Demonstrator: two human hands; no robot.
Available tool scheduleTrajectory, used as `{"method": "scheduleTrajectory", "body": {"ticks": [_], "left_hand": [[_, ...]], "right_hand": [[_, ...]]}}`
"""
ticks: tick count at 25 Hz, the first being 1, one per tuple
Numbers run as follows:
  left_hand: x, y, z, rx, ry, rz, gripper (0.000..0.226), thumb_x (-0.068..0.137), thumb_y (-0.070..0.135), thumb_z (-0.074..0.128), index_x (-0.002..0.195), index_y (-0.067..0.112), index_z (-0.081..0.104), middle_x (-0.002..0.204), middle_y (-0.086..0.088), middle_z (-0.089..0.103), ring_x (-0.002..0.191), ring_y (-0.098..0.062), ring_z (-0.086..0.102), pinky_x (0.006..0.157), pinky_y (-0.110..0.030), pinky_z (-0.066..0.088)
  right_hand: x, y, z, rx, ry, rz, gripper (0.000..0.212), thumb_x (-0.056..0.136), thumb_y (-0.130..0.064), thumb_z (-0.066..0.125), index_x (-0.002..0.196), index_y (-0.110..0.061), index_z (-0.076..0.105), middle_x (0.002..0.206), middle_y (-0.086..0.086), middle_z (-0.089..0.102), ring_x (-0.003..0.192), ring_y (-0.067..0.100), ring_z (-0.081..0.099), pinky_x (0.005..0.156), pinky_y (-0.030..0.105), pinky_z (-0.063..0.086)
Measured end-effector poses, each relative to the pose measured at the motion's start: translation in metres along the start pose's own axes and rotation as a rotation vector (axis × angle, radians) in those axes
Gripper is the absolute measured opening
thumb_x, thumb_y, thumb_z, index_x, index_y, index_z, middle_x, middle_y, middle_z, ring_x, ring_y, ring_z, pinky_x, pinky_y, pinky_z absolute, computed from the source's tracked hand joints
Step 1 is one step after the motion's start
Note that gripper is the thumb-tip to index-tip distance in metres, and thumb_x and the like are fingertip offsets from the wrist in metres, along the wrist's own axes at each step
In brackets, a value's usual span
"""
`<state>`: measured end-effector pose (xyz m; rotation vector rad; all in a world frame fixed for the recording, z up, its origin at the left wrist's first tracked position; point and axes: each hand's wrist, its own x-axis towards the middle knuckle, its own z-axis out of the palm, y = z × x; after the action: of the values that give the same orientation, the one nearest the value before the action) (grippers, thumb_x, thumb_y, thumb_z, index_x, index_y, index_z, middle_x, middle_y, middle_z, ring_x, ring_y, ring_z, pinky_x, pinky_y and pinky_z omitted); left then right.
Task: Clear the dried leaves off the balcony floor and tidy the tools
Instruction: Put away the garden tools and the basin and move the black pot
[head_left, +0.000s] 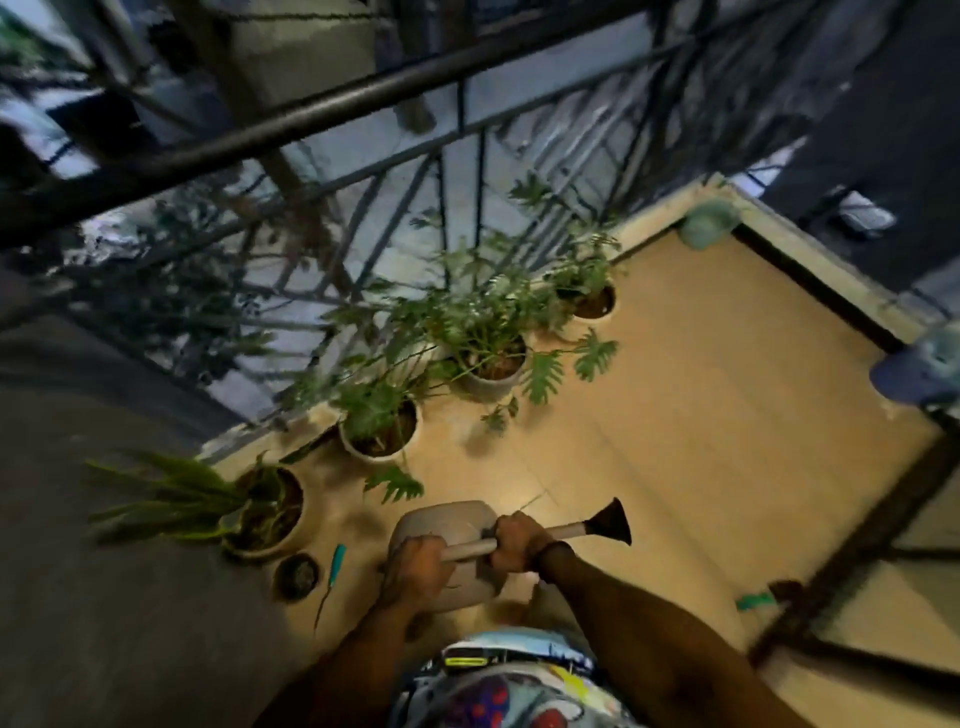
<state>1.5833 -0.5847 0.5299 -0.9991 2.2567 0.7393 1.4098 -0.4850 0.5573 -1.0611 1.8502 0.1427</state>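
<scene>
- A person on a balcony grips a pale grey watering can (441, 522) with both hands, seen from above, just in front of their patterned shorts (498, 696).
- The left hand (415, 569) is curled round the can's light tube near the body; the right hand (514, 545) is clenched round the same tube just beyond it.
- The can has a rounded, box-like body, and its straight spout (569, 531) points right and ends in a dark flared head (612, 522).
- Whether the can rests on the tan tiled floor (701, 415) or hangs just above it cannot be told.
- A thin tool with a teal handle (336, 558) lies on the floor left of the can, beside a small dark pot (297, 576).
- Four potted plants (491, 374) stand in a row along the dark metal railing (311, 119).
- A blurred teal object (754, 601) lies near the door frame at right.
</scene>
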Motion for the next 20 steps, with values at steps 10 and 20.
{"method": "scheduleTrajectory", "body": {"ticks": [10, 20], "left_hand": [[0.098, 0.289, -0.04, 0.215, -0.069, 0.365, 0.057, 0.087, 0.056, 0.037, 0.128, 0.022, 0.058, 0.131, -0.006, 0.058, 0.124, -0.024, 0.051, 0.101, -0.031, 0.037], [0.29, 0.555, -0.099, 0.427, -0.083, 0.623, 0.031, 0.096, 0.04, 0.051, 0.116, 0.021, 0.066, 0.12, -0.002, 0.066, 0.112, -0.022, 0.059, 0.097, -0.033, 0.047]], "right_hand": [[-0.062, 0.25, -0.076, 0.425, 0.212, 0.256, 0.035, 0.086, -0.035, 0.062, 0.113, -0.012, 0.067, 0.115, 0.014, 0.067, 0.105, 0.034, 0.063, 0.081, 0.034, 0.05], [-0.045, 0.464, -0.228, 0.618, 0.332, 0.51, 0.045, 0.089, -0.042, 0.056, 0.125, -0.015, 0.061, 0.131, 0.012, 0.057, 0.12, 0.03, 0.052, 0.097, 0.035, 0.045]]}}
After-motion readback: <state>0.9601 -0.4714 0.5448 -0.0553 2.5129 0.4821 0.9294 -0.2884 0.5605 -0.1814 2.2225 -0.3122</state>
